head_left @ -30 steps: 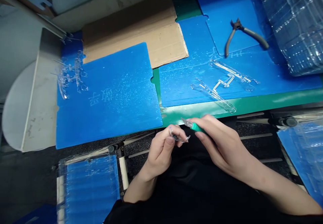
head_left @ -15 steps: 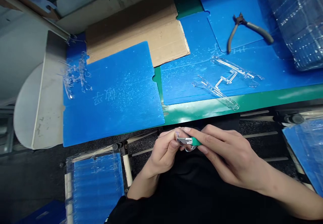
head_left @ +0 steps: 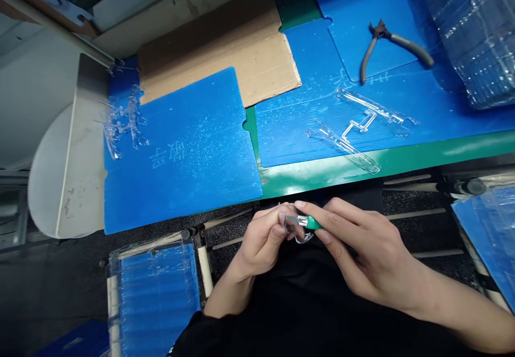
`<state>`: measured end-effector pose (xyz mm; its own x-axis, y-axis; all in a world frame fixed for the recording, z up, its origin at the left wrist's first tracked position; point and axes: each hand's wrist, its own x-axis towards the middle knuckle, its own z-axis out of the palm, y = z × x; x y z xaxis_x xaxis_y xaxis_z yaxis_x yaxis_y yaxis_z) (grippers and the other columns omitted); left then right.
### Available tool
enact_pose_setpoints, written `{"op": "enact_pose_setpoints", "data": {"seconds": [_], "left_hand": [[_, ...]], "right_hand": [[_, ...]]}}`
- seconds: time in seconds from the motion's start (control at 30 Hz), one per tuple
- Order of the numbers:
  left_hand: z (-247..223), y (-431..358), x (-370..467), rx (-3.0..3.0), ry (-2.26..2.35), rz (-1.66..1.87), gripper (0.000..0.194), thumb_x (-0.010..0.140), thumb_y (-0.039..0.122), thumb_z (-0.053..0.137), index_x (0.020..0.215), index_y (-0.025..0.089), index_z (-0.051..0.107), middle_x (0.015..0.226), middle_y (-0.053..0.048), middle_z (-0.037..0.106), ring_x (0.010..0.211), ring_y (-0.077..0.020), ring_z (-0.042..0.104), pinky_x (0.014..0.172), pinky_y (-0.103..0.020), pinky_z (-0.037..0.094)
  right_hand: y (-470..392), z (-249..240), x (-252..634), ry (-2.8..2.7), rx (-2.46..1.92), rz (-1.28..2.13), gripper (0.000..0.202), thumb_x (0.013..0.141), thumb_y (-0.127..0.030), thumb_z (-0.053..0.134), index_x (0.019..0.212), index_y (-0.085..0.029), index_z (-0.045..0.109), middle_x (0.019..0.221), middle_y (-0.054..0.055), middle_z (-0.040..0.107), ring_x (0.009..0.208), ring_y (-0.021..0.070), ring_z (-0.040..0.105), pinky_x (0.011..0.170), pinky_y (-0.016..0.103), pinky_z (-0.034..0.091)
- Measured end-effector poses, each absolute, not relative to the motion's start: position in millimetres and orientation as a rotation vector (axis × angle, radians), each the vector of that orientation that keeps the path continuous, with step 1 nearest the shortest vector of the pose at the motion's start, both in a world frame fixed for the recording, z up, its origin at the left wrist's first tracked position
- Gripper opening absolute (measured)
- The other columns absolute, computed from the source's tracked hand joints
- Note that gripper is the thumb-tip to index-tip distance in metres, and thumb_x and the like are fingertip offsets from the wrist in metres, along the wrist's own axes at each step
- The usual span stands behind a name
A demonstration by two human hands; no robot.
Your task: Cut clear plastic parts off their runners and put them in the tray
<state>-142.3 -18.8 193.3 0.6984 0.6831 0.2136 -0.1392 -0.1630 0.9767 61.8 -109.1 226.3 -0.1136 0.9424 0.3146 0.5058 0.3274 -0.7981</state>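
My left hand (head_left: 263, 239) is closed in front of my body, pinching a small clear plastic part (head_left: 288, 223) mostly hidden by the fingers. Between the fingers of my right hand (head_left: 362, 239) is a green-handled utility knife (head_left: 311, 222), its metal blade against or very close to the clear part. On the bench to the right lies a clear plastic molding (head_left: 360, 127), two long pieces joined by a thin runner. Behind it, side cutters (head_left: 380, 32) rest with their handles spread.
Several clear plastic pieces (head_left: 124, 118) lie at the left of the blue sheet (head_left: 193, 175). A brown cardboard sheet (head_left: 217, 51) is behind it. Stacked clear trays (head_left: 478, 41) stand at the back right. Below the bench edge sits a blue-lined tray (head_left: 156, 287) on a frame.
The knife blade has tilted slightly at the clear part while both hands stay almost in place. The whole view has shifted a little.
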Motion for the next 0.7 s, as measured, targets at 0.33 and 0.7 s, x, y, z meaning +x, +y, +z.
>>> {"op": "enact_pose_setpoints", "data": {"seconds": [0.33,0.7], "left_hand": [[194.8,-28.1,-136.3,1.362,0.501,0.814,0.038,0.116,0.042,0.044,0.113,0.018,0.073,0.083,-0.006,0.064,0.076,-0.0161,0.060,0.074,-0.031,0.052],[228.2,16.5,-115.1,0.717,0.776,0.985,0.033,0.104,0.025,0.071,0.135,0.025,0.061,0.120,-0.007,0.074,0.126,-0.0254,0.073,0.116,-0.054,0.059]], "right_hand": [[-97.4,201.6,57.4,-1.423,-1.412,0.745,0.032,0.112,-0.016,0.055,0.142,-0.017,0.069,0.108,0.007,0.072,0.091,0.0176,0.068,0.085,0.032,0.054],[-110.3,187.2,36.6,-0.852,-1.383,1.042,0.017,0.102,-0.038,0.078,0.112,-0.024,0.077,0.080,-0.003,0.058,0.058,0.0088,0.046,0.053,0.025,0.038]]}}
